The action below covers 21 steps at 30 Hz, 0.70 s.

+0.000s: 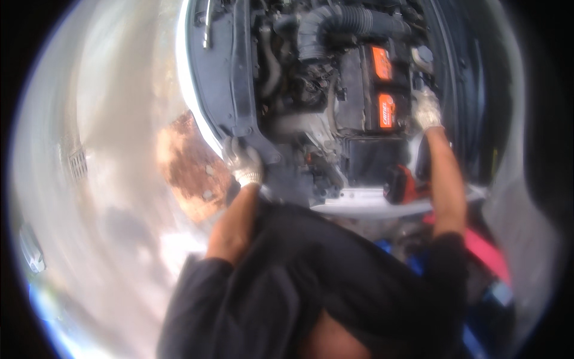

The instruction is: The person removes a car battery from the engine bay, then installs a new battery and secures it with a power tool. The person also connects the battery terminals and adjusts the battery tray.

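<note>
My left hand (242,161), in a whitish knitted glove, lies on the front edge of a car's engine bay, fingers stretched over the dark front panel (224,90). My right hand (426,110), gloved alike, reaches in beside a black car battery (369,90) with orange labels. Its fingers point away from me, below a reservoir with a grey cap (424,55). Blur hides how those fingers are bent and whether anything is between them. Near my right forearm rests a red and black power tool (408,185).
A slim metal tool (207,30) lies on the front panel at the far left. A ribbed black air hose (356,21) crosses the bay. Dark windshield-side trim (460,78) borders the right. On the ground are a rusty brown patch (194,167) and a drain grate (78,164).
</note>
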{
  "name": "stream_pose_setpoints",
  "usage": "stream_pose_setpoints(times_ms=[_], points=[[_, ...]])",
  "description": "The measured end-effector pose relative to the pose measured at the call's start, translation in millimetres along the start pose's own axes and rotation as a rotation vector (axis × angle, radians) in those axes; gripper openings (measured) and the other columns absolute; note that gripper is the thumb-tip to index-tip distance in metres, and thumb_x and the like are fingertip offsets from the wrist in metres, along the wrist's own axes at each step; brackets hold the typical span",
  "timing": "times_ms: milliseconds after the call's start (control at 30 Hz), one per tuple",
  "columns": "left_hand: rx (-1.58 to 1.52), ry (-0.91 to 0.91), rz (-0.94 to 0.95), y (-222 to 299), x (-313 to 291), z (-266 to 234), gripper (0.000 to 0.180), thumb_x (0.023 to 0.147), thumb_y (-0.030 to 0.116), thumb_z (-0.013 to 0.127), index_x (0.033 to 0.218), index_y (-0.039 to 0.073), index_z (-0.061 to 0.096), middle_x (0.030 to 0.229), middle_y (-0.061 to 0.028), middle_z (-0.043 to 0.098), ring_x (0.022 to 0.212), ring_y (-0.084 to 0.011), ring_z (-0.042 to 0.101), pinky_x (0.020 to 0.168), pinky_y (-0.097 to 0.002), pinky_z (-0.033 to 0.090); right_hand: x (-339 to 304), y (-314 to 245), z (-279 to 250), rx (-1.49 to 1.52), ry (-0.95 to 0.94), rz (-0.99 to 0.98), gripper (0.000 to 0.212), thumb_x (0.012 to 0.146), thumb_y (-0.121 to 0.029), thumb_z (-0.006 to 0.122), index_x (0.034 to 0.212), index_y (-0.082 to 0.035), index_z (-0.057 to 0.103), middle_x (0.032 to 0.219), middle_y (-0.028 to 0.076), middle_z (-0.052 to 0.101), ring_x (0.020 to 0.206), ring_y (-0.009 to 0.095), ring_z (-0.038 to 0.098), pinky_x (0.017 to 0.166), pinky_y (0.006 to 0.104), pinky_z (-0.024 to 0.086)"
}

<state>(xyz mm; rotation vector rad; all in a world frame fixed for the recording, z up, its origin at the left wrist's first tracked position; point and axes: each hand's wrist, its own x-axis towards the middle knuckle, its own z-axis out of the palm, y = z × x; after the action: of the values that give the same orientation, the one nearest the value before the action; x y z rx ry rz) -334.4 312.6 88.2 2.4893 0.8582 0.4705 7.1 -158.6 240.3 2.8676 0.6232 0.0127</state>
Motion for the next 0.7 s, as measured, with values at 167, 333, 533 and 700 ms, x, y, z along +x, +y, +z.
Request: stream_pose_setpoints(times_ms=[167,333,533,700], points=[[-0.073,0.045,-0.001,-6.5,-0.6,9.1,0.054,0.090,0.014,0.071,0.140,0.000,0.060,0.147,-0.0264,0.060,0.140,-0.0514,0.053,0.119,-0.0617,0.044,7.9,-1.6,2.2,0.000,-0.053,0.082,0.026,0.098,-0.028,0.075,0.119,-0.017,0.083,0.128,0.022,0.070,0.121,0.044,0.068,0.106,0.0539,0.056],[-0.082,0.079,0.021,-7.2,0.9,7.1,0.049,0.088,0.010,0.071,0.135,-0.001,0.063,0.145,-0.0260,0.061,0.138,-0.0514,0.055,0.119,-0.0630,0.044,9.2,6.1,3.6,0.020,-0.139,0.086,0.029,0.098,-0.026,0.072,0.124,-0.021,0.082,0.133,0.021,0.068,0.123,0.044,0.068,0.108,0.0539,0.055],[-0.222,0.119,0.155,52.4,19.6,2.1,0.048,0.086,0.004,0.069,0.134,0.001,0.064,0.143,-0.0258,0.062,0.134,-0.0496,0.058,0.115,-0.0613,0.048,2.1,10.4,1.3,0.019,-0.048,-0.005,0.029,0.095,-0.020,0.077,0.123,-0.012,0.080,0.113,0.019,0.069,0.112,0.041,0.068,0.097,0.0517,0.056],[-0.926,-0.778,-0.117,189.0,24.5,62.3,0.049,0.103,0.025,0.067,0.146,0.002,0.061,0.158,-0.0313,0.054,0.133,-0.0507,0.062,0.112,-0.0547,0.051,5.5,3.6,-11.7,0.127,-0.110,0.031,0.030,0.093,-0.020,0.080,0.121,-0.008,0.081,0.115,0.020,0.070,0.112,0.041,0.069,0.098,0.0513,0.056]])
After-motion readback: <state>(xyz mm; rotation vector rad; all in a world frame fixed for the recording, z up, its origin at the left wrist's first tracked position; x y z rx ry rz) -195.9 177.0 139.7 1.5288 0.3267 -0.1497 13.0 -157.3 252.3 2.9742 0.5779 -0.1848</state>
